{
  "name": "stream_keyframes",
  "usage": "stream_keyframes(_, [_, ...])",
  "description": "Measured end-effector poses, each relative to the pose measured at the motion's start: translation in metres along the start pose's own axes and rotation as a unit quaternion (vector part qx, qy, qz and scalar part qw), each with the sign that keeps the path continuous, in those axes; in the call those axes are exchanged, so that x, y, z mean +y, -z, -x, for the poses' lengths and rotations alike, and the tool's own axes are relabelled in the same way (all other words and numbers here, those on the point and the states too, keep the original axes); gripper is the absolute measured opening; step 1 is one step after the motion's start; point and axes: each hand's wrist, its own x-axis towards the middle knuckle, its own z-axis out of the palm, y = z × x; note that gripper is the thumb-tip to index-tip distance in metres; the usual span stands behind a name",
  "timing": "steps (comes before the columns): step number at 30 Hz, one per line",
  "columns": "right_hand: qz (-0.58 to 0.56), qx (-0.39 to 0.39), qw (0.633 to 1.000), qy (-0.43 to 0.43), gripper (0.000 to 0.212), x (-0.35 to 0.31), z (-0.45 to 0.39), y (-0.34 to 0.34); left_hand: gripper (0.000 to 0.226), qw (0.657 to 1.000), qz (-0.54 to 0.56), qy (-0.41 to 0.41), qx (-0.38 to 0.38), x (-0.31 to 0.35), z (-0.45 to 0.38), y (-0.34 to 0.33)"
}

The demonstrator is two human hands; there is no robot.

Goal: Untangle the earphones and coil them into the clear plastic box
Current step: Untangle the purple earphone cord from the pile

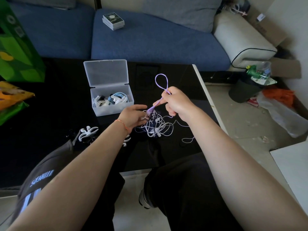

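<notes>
Currently right hand is raised over the black table, fingers curled, pinching a purple cord; a loop of that cord stands up above the fist and the doubled strand runs down-left from the pinch into the tangle of earphones. Tangle is a mix of white, purple and dark cords lying on the table just below and between both hands, with one thin strand trailing off to the right toward the table edge. Left hand sits at the tangle's left side, fingers loosely extended, tips touching the cords; whether it actually pinches one, cannot tell. Orange string bracelet on the left wrist. Clear plastic box is on the table just left of and beyond the hands, lid hinged open and standing upright at the back; white and light-blue earphones already lie inside it. White cord winders lie on the table left of the left forearm, apart from the tangle. Blue sofa behind the table, small boxed item on its cushion.
</notes>
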Motion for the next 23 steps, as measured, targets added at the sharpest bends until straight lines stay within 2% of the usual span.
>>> stream_keyframes(2, [-0.005,-0.002,1.000,0.002,0.015,-0.001,0.001,-0.001,0.038,0.993,-0.108,-0.047,0.019,-0.003,-0.003,0.002])
stream_keyframes(4, [-0.006,0.002,1.000,0.006,0.014,-0.001,0.002,-0.001,0.037,0.967,-0.226,-0.116,0.032,0.000,0.000,0.002])
stream_keyframes(6, [-0.002,0.003,1.000,0.009,0.014,-0.002,0.003,-0.001,0.036,0.949,-0.271,-0.164,0.012,0.007,0.006,-0.001])
stream_keyframes(10, [-0.004,-0.007,1.000,0.010,0.015,-0.003,0.004,-0.002,0.029,0.941,-0.276,-0.191,-0.042,0.011,0.017,-0.005])
stream_keyframes(16, [0.014,0.009,1.000,0.018,0.016,-0.002,0.004,0.000,0.009,0.940,-0.282,-0.181,-0.070,0.009,0.017,-0.007])
stream_keyframes(23, [0.044,0.044,0.998,0.014,0.014,0.002,0.004,0.003,0.023,0.956,-0.255,-0.141,-0.024,0.007,0.010,-0.008])
